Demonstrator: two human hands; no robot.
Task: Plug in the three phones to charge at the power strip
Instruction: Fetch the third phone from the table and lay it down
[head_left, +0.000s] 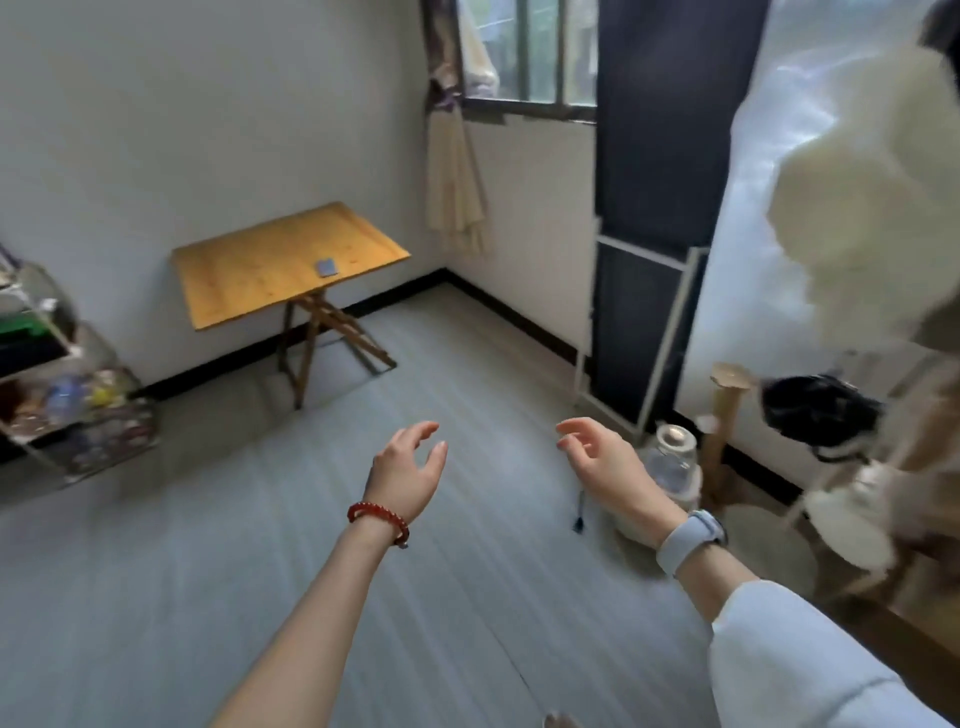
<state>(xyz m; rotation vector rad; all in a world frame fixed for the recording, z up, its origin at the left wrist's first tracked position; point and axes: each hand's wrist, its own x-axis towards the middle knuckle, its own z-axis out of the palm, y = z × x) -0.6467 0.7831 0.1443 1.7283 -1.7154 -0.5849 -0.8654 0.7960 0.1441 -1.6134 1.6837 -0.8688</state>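
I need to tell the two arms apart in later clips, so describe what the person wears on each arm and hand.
The left hand is bare, with a red bead bracelet round the wrist and no sleeve in sight. The right hand is bare too, with a pale grey-blue watch on the wrist and a light, loose sleeve further up the forearm.

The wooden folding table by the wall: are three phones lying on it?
No: only one small grey phone lies on the wooden folding table.

A phone (327, 267) lies on the table (249, 275), left of the window (530, 52).
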